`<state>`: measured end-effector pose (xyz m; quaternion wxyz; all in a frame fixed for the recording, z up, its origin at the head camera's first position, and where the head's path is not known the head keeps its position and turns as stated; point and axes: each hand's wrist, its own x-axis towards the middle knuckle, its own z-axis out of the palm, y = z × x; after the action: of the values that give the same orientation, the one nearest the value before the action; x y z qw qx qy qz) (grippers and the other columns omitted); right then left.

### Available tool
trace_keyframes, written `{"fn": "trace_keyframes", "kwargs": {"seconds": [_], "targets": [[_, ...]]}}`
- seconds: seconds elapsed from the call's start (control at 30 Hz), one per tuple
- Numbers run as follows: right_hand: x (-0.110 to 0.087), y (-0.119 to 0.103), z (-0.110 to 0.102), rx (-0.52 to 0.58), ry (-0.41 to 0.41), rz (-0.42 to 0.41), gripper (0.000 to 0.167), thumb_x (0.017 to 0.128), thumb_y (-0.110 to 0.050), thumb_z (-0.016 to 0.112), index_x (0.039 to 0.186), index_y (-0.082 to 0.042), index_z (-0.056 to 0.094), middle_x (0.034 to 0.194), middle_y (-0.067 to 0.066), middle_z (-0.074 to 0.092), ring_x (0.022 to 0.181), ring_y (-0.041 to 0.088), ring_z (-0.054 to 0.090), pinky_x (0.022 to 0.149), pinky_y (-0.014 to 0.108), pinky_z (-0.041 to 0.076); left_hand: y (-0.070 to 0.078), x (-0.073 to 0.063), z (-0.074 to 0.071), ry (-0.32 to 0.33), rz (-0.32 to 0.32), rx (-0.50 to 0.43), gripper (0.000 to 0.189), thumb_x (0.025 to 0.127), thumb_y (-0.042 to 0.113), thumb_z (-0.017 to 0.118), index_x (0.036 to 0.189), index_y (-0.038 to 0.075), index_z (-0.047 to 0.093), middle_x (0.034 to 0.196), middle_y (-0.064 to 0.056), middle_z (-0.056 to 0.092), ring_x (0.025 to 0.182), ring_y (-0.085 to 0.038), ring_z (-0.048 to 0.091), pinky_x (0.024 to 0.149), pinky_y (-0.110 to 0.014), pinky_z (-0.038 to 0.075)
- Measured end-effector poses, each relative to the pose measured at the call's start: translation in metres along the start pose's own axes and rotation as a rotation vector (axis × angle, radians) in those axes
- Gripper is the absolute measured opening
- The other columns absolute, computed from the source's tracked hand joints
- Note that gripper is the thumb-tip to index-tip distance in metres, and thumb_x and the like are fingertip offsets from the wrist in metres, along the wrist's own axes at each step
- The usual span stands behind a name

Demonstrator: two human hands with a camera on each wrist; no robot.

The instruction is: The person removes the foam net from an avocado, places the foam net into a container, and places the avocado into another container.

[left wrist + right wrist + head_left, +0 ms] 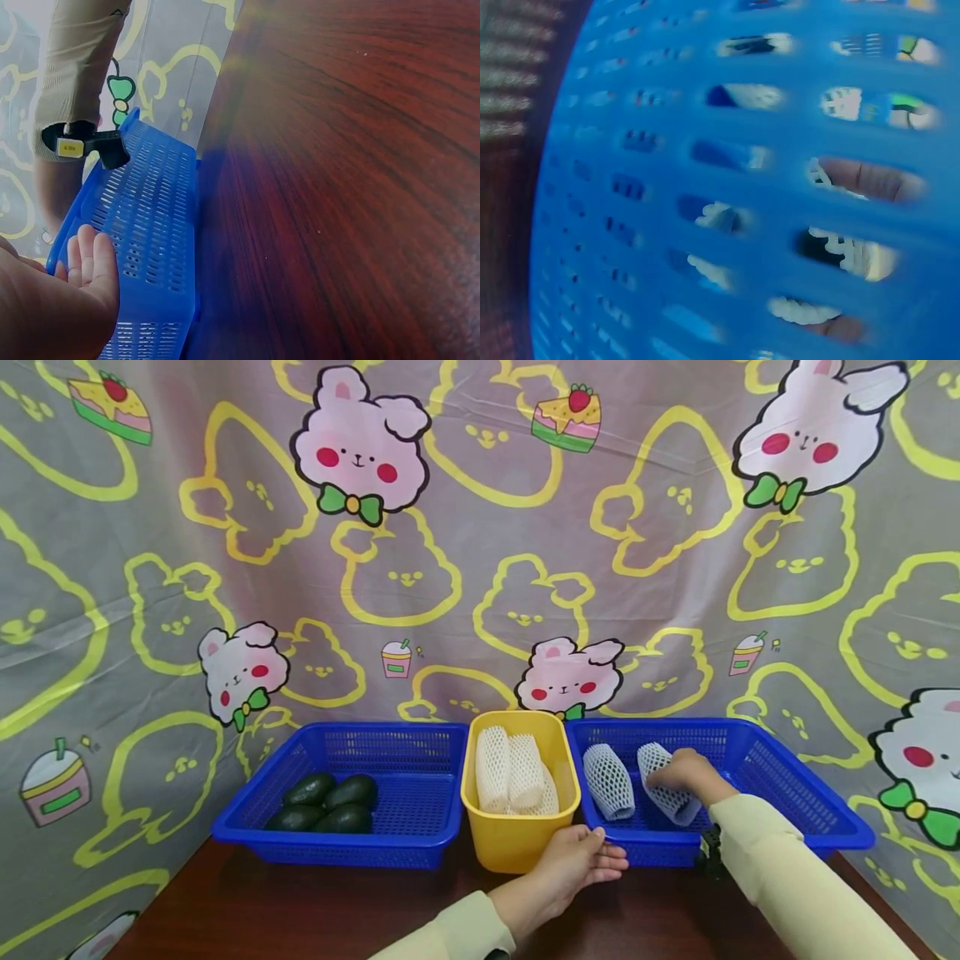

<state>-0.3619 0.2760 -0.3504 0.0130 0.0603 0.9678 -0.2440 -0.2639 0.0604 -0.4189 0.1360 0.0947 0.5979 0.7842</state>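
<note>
My right hand reaches into the right blue basket and grips a white foam net sleeve; whether anything is inside it, I cannot tell. Another foam net sleeve lies to its left in the same basket. Through the basket's slots, the right wrist view shows parts of a finger against white netting. With fingers extended, my left hand is at the basket's front left corner, close to the yellow bin. The left wrist view shows that hand beside the basket wall, holding nothing.
Several white foam net sleeves stand in the yellow bin. Several dark green avocados sit in the left blue basket. All three containers stand side by side on a dark wood table, before a patterned cloth.
</note>
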Motion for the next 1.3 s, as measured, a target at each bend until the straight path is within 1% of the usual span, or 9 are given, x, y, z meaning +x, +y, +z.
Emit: {"fn": "trace_keyframes", "kwargs": {"seconds": [0.33,0.57,0.7,0.77,0.83,0.97,1.03,1.13,1.3], "targets": [[-0.009,-0.008,-0.017,0.005,-0.011,-0.02,0.062,0.079,-0.027,0.071,0.104,0.024,0.046,0.087,0.029,0.057,0.081,0.038,0.061,0.073,0.047,0.053,0.0,0.0,-0.003,-0.01,-0.011,-0.009,0.021,0.103,0.01,0.044,0.095,-0.004,0.057,0.087,-0.017,0.069,0.083,-0.03,0.069,0.077,-0.041,0.056],[-0.018,-0.011,-0.026,0.008,-0.015,-0.057,0.065,0.081,-0.031,0.071,0.104,0.024,0.046,0.087,0.028,0.057,0.08,0.037,0.061,0.071,0.047,0.052,0.001,-0.003,-0.005,-0.023,-0.016,-0.011,0.021,0.103,0.01,0.045,0.085,0.003,0.055,0.087,-0.019,0.069,0.086,-0.033,0.069,0.077,-0.042,0.056],[-0.025,-0.012,-0.033,0.022,-0.022,-0.083,0.071,0.082,-0.033,0.071,0.107,0.026,0.043,0.091,0.032,0.056,0.084,0.041,0.06,0.072,0.049,0.051,0.002,-0.006,-0.008,-0.05,-0.017,0.01,0.021,0.102,0.009,0.046,0.094,-0.005,0.059,0.089,-0.02,0.069,0.086,-0.034,0.069,0.077,-0.042,0.056],[-0.029,-0.012,-0.035,0.024,-0.021,-0.096,0.07,0.082,-0.034,0.072,0.106,0.025,0.044,0.09,0.031,0.056,0.083,0.04,0.06,0.071,0.049,0.051,0.002,-0.008,-0.01,-0.067,-0.021,0.031,0.021,0.102,0.008,0.047,0.099,-0.009,0.06,0.091,-0.022,0.069,0.086,-0.034,0.069,0.076,-0.042,0.056],[-0.032,-0.012,-0.037,0.032,-0.014,-0.115,0.067,0.082,-0.035,0.073,0.103,0.023,0.047,0.088,0.029,0.058,0.079,0.037,0.061,0.068,0.047,0.052,0.002,-0.01,-0.013,-0.087,-0.022,0.051,0.022,0.102,0.008,0.047,0.103,-0.01,0.06,0.093,-0.024,0.068,0.087,-0.033,0.069,0.076,-0.041,0.056],[-0.039,-0.015,-0.039,0.084,0.003,-0.167,0.053,0.082,-0.035,0.074,0.092,0.013,0.054,0.076,0.017,0.061,0.066,0.025,0.062,0.057,0.04,0.051,0.003,-0.015,-0.022,-0.13,-0.019,0.083,0.026,0.102,0.01,0.046,0.106,-0.013,0.058,0.098,-0.028,0.067,0.089,-0.034,0.069,0.077,-0.041,0.056],[-0.044,-0.018,-0.039,0.103,0.011,-0.193,0.051,0.081,-0.036,0.075,0.091,0.01,0.055,0.074,0.014,0.062,0.063,0.023,0.061,0.055,0.037,0.051,0.006,-0.018,-0.026,-0.159,-0.018,0.099,0.027,0.103,0.011,0.045,0.107,-0.013,0.058,0.099,-0.028,0.067,0.09,-0.035,0.069,0.078,-0.041,0.055],[-0.053,-0.025,-0.041,0.12,0.02,-0.22,0.058,0.08,-0.039,0.076,0.098,0.011,0.053,0.078,0.015,0.062,0.065,0.022,0.062,0.055,0.037,0.051,0.01,-0.022,-0.034,-0.199,-0.024,0.115,0.028,0.103,0.013,0.046,0.107,-0.012,0.059,0.102,-0.028,0.067,0.092,-0.034,0.068,0.08,-0.041,0.055],[-0.071,-0.037,-0.041,0.143,0.03,-0.244,0.082,0.079,-0.044,0.077,0.122,0.016,0.041,0.091,0.021,0.062,0.073,0.025,0.064,0.059,0.039,0.054,0.017,-0.028,-0.047,-0.256,-0.022,0.131,0.029,0.103,0.015,0.046,0.107,-0.011,0.06,0.104,-0.031,0.065,0.093,-0.033,0.068,0.081,-0.04,0.055]]}}
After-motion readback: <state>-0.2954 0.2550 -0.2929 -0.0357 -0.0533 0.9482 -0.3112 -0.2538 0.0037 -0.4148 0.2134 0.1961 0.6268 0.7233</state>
